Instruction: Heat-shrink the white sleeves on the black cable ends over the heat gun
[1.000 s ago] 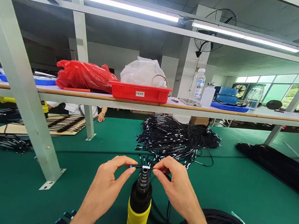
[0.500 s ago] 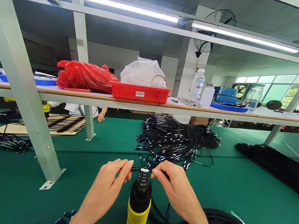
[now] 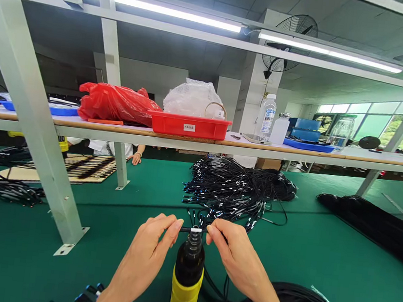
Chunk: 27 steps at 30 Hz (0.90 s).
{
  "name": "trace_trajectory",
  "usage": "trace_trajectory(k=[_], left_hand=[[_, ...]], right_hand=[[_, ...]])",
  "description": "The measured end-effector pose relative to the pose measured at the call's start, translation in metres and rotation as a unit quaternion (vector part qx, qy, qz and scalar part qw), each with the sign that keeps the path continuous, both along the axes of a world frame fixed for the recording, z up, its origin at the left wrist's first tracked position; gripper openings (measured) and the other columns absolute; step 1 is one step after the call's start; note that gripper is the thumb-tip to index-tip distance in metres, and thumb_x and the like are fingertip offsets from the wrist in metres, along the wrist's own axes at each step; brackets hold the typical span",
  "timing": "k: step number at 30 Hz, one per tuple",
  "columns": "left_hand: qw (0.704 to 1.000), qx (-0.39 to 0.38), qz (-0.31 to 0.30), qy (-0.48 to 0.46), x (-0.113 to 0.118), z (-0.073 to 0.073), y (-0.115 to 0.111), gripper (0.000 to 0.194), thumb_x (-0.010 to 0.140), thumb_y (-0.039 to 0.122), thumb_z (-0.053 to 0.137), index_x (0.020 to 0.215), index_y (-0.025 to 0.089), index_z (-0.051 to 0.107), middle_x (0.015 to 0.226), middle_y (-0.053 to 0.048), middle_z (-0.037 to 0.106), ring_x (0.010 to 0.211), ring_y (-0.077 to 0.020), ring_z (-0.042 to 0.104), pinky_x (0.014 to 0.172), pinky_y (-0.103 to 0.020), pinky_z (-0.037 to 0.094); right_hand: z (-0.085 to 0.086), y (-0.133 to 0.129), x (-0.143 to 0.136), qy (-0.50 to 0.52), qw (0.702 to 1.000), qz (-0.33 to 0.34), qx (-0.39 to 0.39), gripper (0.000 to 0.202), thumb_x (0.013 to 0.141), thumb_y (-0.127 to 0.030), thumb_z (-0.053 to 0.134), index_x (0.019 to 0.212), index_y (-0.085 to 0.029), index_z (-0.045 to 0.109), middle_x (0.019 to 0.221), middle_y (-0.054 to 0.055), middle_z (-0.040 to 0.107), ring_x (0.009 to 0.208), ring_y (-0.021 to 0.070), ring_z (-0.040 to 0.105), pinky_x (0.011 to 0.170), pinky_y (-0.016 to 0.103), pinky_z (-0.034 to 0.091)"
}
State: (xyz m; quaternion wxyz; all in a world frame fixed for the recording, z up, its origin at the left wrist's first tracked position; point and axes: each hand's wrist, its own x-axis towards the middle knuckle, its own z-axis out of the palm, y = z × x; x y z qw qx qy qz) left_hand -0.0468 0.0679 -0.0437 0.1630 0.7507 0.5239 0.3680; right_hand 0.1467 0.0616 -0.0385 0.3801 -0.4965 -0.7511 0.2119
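Note:
Between my two hands a thin black cable (image 3: 186, 229) is stretched level, with a short white sleeve (image 3: 196, 230) around its middle. My left hand (image 3: 146, 249) pinches the cable on the left side of the sleeve. On the right side, my right hand (image 3: 235, 252) pinches it between thumb and fingers. Directly below stands a yellow and black heat gun (image 3: 186, 285), upright, its ringed nozzle (image 3: 193, 244) pointing up at the white sleeve. Whether sleeve and nozzle tip touch, I cannot tell.
Behind my hands lies a big heap of black cables (image 3: 237, 182) with white and blue ends. A cable coil (image 3: 301, 298) is at lower right, a black bundle (image 3: 368, 223) at far right. A shelf post (image 3: 41, 118) rises at left. Another person's hand (image 3: 136, 158) rests on the table beyond.
Both hands and the cable have shifted very slightly to the right over the nozzle. The heat gun stays in place.

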Motion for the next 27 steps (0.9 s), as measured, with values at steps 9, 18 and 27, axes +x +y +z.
trace_trajectory(k=[9,18,27], left_hand=[[1.0,0.0,0.009,-0.01,0.001,0.0,0.003,0.045,0.096,0.051,0.033,0.065,0.022,0.046,0.07,0.002,0.052,0.071,-0.0174,0.048,0.07,-0.03,0.035],[0.999,-0.004,-0.001,-0.051,-0.005,0.0,-0.001,0.029,0.095,0.049,0.037,0.091,0.027,0.054,0.094,0.001,0.059,0.092,-0.0199,0.052,0.085,-0.032,0.039],[0.966,-0.132,0.1,0.197,-0.071,-0.06,0.012,0.016,0.089,0.025,0.043,0.1,0.026,0.054,0.113,-0.002,0.063,0.106,-0.0224,0.054,0.094,-0.039,0.036]], right_hand=[[-0.008,0.01,-0.001,0.047,0.999,0.002,0.022,0.039,0.1,-0.034,0.038,0.067,-0.019,0.053,0.062,-0.003,0.052,0.058,0.0121,0.043,0.057,0.024,0.029],[-0.015,0.014,0.001,0.102,0.994,-0.021,0.036,0.036,0.098,-0.038,0.041,0.075,-0.018,0.061,0.066,-0.002,0.055,0.061,0.0129,0.046,0.057,0.024,0.034],[-0.118,0.078,0.05,0.112,0.973,-0.199,-0.031,0.04,0.084,-0.039,0.046,0.106,-0.013,0.066,0.111,0.018,0.068,0.103,0.0306,0.063,0.09,0.045,0.048]])
